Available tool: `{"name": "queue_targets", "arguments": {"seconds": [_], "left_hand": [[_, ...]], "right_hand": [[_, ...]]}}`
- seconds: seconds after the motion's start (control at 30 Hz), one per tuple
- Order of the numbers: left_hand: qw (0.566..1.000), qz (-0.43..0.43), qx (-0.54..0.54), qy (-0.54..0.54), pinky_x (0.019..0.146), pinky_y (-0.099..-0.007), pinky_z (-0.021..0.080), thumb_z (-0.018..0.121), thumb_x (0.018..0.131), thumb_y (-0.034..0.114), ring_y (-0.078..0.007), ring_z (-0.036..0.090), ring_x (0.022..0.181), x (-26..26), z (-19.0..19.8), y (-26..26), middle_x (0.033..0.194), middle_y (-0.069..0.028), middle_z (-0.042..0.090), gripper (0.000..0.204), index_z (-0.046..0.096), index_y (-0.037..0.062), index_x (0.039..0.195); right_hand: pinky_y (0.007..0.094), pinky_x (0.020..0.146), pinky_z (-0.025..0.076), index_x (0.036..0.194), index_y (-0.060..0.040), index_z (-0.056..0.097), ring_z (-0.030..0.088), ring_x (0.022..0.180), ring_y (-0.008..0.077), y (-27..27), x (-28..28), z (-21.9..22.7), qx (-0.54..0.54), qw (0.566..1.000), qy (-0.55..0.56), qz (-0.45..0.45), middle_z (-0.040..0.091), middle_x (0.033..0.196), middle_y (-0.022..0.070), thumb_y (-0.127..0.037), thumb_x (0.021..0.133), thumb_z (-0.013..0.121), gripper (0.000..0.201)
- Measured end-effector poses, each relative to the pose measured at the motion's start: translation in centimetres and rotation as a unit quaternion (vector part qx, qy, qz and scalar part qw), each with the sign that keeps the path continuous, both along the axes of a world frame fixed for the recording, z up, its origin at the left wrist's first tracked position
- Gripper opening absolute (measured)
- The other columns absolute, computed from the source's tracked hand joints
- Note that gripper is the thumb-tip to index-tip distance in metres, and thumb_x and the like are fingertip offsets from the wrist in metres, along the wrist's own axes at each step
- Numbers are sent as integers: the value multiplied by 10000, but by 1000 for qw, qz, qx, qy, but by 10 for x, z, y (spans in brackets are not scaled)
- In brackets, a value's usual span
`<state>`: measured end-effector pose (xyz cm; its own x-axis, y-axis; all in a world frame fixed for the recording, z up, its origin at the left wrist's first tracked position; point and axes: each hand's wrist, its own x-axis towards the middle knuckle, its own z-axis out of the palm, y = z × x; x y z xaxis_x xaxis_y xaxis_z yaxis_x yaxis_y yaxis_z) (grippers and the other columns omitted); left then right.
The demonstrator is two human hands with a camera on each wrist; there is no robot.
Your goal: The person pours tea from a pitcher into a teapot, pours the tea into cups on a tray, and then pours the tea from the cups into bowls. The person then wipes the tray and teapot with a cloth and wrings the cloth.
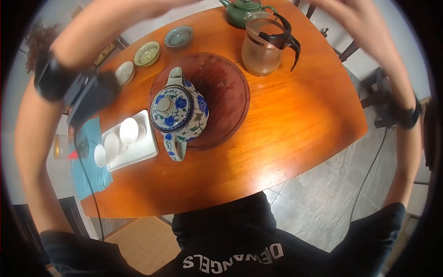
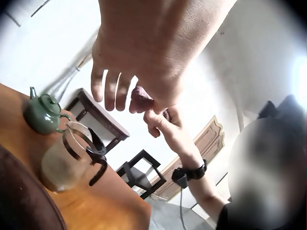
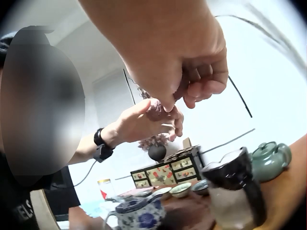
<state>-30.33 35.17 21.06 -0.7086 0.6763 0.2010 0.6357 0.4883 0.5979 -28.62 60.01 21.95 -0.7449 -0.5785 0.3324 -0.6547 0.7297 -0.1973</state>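
Note:
A small dark reddish lump (image 2: 141, 99) is held up in the air between the two hands. In the left wrist view, my left hand (image 2: 139, 67) has its fingers extended, with the lump at the thumb side. My right hand (image 3: 192, 72) has curled fingers in the right wrist view, its thumb and forefinger pinching at the edge of the lump (image 3: 156, 111). There the left thumb also lies against it. At the top of the head view, the right hand (image 1: 344, 14) is partly cut off and the lump is out of frame.
On the wooden table (image 1: 295, 120) stand a blue-flowered teapot (image 1: 173, 108) on a round red board (image 1: 230, 101), a glass jug (image 1: 260, 55), a green teapot (image 1: 240, 14), several bowls (image 1: 147, 54) and white cups (image 1: 129, 130) with a white tray (image 1: 147, 147). A blue cloth (image 1: 92, 177) hangs left.

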Motion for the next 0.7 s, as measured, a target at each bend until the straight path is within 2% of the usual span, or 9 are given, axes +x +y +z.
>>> {"name": "queue_targets", "arguments": {"seconds": [0.07, 0.1, 0.17, 0.2, 0.33, 0.43, 0.57, 0.63, 0.7], "left_hand": [[966, -31, 50, -250, 679, -276, 484, 648, 987, 438, -129, 585, 734, 31, 19, -4, 882, -57, 687, 433, 709, 28, 1111], [903, 9, 40, -428, 718, -314, 515, 720, 941, 445, -145, 604, 763, 59, 39, -3, 895, -79, 696, 501, 689, 24, 1212], [996, 35, 82, 6, 599, -244, 460, 706, 948, 238, -99, 584, 652, 111, -43, -11, 751, 9, 628, 185, 666, 61, 912], [996, 78, 6, -30, 801, -283, 536, 778, 843, 101, -151, 681, 921, 136, -40, -16, 1034, -38, 711, 297, 694, 58, 1124], [983, 129, 3, 128, 796, -369, 555, 812, 785, 136, -316, 683, 941, 219, -91, -24, 1074, -107, 687, 399, 695, 49, 1157], [968, 142, -17, 208, 796, -382, 554, 816, 784, 145, -316, 696, 943, 268, -113, -54, 1079, -130, 701, 404, 689, 19, 1146], [937, 322, 65, 121, 775, -368, 547, 771, 808, 77, -311, 698, 923, 327, -172, -86, 983, -136, 722, 311, 701, -13, 1097], [911, 392, 73, 110, 772, -364, 544, 737, 823, 50, -310, 692, 900, 352, -198, -97, 965, -135, 718, 262, 705, -19, 1073], [880, 458, 81, 94, 768, -359, 541, 703, 838, 23, -309, 687, 876, 375, -213, -109, 947, -135, 714, 218, 709, -26, 1050]], "right_hand": [[270, 554, 497, 1121, -9, 689, 579, 606, 145, -12, 36, -19, -67, 989, 89, 100, 668, 763, 76, -338, 995, 670, 353], [295, 894, 500, 1181, 8, 624, 635, 1004, 158, 11, 31, -42, -144, 978, 17, 147, 665, 1091, 47, -240, 993, 653, 313], [306, 898, 494, 1182, 1, 589, 608, 1050, 153, 11, 65, -56, -203, 956, -67, 203, 609, 1116, 59, -217, 889, 751, 400], [325, 878, 494, 1130, -7, 599, 620, 1047, 192, 16, 87, -61, -156, 968, -125, 149, 608, 1076, 64, -274, 852, 796, 433], [354, 712, 501, 925, 8, 655, 658, 789, 288, 7, 119, -91, -65, 927, -343, 136, 658, 867, 134, -265, 872, 755, 295], [321, 673, 483, 910, 22, 658, 634, 736, 212, 17, 131, -99, -187, 974, -124, 34, 660, 854, 105, -282, 942, 677, 306], [252, 666, 449, 1176, 5, 658, 555, 761, 104, 30, 133, -139, -545, 808, 166, -150, 667, 975, 82, -232, 1040, 566, 289], [247, 683, 451, 1236, 5, 650, 549, 754, 103, 14, 138, -172, -472, 839, 177, -206, 665, 1049, 91, -211, 1035, 586, 302], [302, 854, 482, 1362, -6, 597, 605, 964, 179, -25, 155, -183, -282, 944, -63, -156, 627, 1189, 89, -148, 982, 661, 410]]}}
